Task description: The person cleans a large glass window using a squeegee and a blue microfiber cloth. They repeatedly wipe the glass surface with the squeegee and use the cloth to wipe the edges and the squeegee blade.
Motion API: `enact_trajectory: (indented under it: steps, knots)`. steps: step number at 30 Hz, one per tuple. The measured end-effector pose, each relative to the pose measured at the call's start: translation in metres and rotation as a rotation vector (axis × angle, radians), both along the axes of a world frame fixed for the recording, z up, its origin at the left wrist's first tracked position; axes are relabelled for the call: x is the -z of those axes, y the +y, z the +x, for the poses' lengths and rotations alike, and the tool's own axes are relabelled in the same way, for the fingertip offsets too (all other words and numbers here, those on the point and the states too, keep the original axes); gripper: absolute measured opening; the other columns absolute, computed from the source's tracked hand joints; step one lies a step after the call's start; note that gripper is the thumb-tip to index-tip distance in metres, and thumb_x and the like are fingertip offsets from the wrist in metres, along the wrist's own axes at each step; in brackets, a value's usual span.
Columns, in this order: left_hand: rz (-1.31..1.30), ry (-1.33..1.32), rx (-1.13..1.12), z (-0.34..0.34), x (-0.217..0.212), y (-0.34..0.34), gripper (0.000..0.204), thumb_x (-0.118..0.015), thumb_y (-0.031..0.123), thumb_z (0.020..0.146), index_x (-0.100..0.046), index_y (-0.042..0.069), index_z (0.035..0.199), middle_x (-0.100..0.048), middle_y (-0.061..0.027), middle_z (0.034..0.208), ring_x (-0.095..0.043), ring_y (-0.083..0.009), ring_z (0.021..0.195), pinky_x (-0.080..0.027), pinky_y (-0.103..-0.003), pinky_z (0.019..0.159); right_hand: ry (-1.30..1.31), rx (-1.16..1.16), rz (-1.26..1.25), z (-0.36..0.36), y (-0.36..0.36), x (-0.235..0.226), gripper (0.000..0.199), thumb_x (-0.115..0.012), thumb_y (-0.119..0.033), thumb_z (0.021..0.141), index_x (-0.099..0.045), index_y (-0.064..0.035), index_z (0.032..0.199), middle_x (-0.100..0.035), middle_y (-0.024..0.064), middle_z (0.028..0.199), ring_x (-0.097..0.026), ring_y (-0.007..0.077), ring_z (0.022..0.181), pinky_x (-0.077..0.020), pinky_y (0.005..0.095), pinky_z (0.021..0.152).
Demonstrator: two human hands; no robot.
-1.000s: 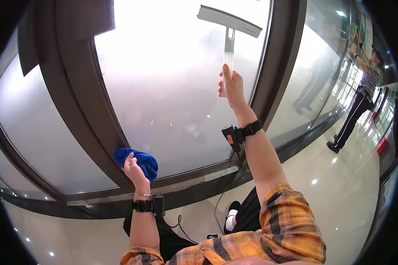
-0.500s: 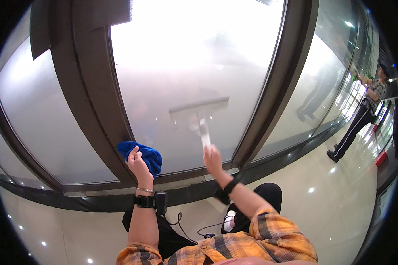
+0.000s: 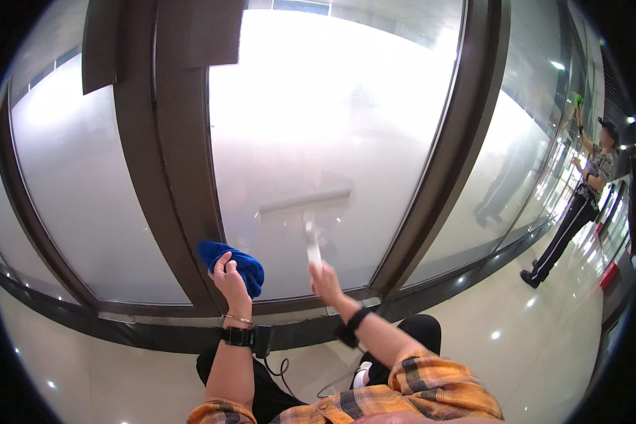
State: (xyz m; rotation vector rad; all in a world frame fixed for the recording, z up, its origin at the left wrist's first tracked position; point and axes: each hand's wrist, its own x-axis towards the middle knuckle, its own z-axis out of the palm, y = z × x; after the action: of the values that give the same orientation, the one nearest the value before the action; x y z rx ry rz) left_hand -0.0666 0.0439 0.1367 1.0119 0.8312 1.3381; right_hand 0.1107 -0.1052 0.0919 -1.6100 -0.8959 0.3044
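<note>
In my right hand (image 3: 326,284) is the white handle of a window squeegee (image 3: 305,203). Its wide blade lies across the lower middle of a frosted glass pane (image 3: 332,134), tilted with the right end higher. My left hand (image 3: 230,283) grips a bunched blue cloth (image 3: 244,268) beside the pane's lower left corner, close to the dark frame. Part of the cloth hangs out past my fingers. A bracelet and a black band with a small box are on my left wrist; another black band is on my right.
Dark brown frame posts (image 3: 180,141) stand on both sides of the pane, above a dark base strip (image 3: 155,332). Glossy tiles (image 3: 466,353) cover the floor. At the right, another person (image 3: 579,205) reaches up the glass with a green cloth (image 3: 578,99). A cable hangs near my left wrist.
The squeegee and my right hand have moved down and slightly left within the pane. My left hand still holds the cloth. The other person's arm has gone up the glass. The view has shifted.
</note>
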Motion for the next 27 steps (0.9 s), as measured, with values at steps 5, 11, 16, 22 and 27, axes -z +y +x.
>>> enact_trajectory:
  steps: [5,11,16,22,27]
  knots:
    - [0.029,0.037,-0.018,-0.004,0.004,0.005,0.024,-0.053,0.011,0.088,-0.067,0.000,0.104,-0.045,-0.0126,0.120,-0.050,-0.0252,0.108,-0.039,-0.035,0.099,-0.109,0.161,-0.102,-0.002,-0.016,0.037,0.048,-0.047,-0.047,0.096,-0.052,-0.0038,0.077,-0.050,0.0030,0.048,-0.054,0.0151,0.041,-0.0405,0.0310,0.040]
    - [0.006,-0.004,0.013,-0.010,-0.004,0.000,0.024,-0.053,0.010,0.087,-0.068,-0.001,0.103,-0.048,-0.0135,0.118,-0.049,-0.0247,0.109,-0.039,-0.035,0.099,-0.073,0.086,0.439,0.057,0.048,-0.270,0.049,-0.050,-0.048,0.095,-0.051,-0.0019,0.078,-0.050,0.0068,0.050,-0.053,0.0148,0.042,-0.0404,0.0293,0.036]
    - [-0.014,0.032,-0.013,-0.006,0.008,0.008,0.025,-0.053,0.010,0.087,-0.067,-0.001,0.104,-0.049,-0.0140,0.117,-0.049,-0.0265,0.110,-0.037,-0.035,0.100,-0.037,0.098,0.391,0.030,0.063,-0.369,0.048,-0.053,-0.050,0.093,-0.053,-0.0018,0.088,-0.053,0.0074,0.060,-0.055,0.0166,0.048,-0.0438,0.0282,0.039]
    - [0.001,-0.021,-0.014,-0.004,0.000,0.001,0.024,-0.054,0.009,0.086,-0.067,-0.001,0.102,-0.051,-0.0155,0.119,-0.047,-0.0259,0.113,-0.037,-0.035,0.100,-0.239,0.081,0.146,0.016,0.052,-0.103,0.046,-0.046,-0.045,0.097,-0.050,-0.0047,0.076,-0.048,0.0036,0.046,-0.054,0.0155,0.040,-0.0414,0.0317,0.039]
    - [0.020,-0.019,-0.015,-0.006,0.007,0.006,0.024,-0.055,0.010,0.086,-0.068,-0.001,0.103,-0.054,-0.0138,0.115,-0.049,-0.0245,0.110,-0.038,-0.034,0.098,0.013,0.094,-0.151,-0.017,-0.013,0.028,0.052,-0.047,-0.050,0.095,-0.051,-0.0015,0.077,-0.051,0.0058,0.047,-0.056,0.0174,0.041,-0.0428,0.0322,0.040]
